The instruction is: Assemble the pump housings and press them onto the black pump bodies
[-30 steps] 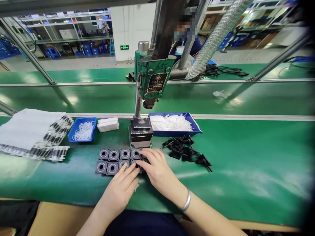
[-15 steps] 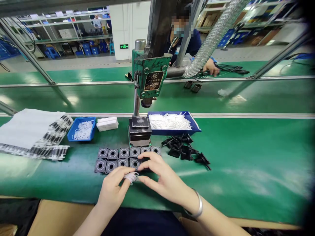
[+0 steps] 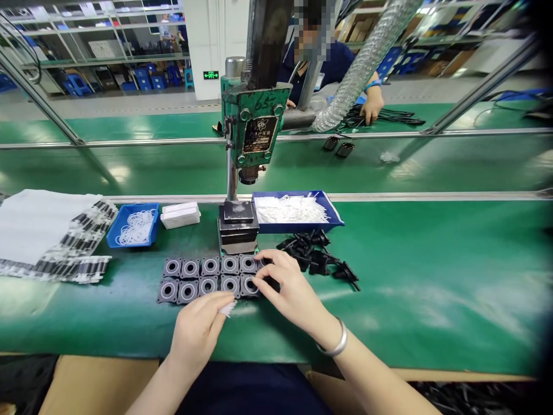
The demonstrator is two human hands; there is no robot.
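Note:
Two rows of square dark grey parts (image 3: 203,278), each with a round ring in the middle, lie on the green bench in front of a small green hand press (image 3: 248,144). My right hand (image 3: 289,291) rests over the right end of the rows, fingertips curled on the last part. My left hand (image 3: 196,329) sits just below the rows with fingers pinched on several small white rings (image 3: 227,309). A pile of loose black plastic pieces (image 3: 317,256) lies to the right of my right hand.
A small blue bin of white rings (image 3: 133,226), a white box (image 3: 180,214) and a blue tray of white strips (image 3: 296,208) line the back. Bagged black parts (image 3: 73,253) lie at the left. Across the conveyor a person's hand (image 3: 371,104) touches black cables.
My left hand drew back from the rows holding white rings. My right hand shifted to the right end of the rows. The person opposite reached toward the cables.

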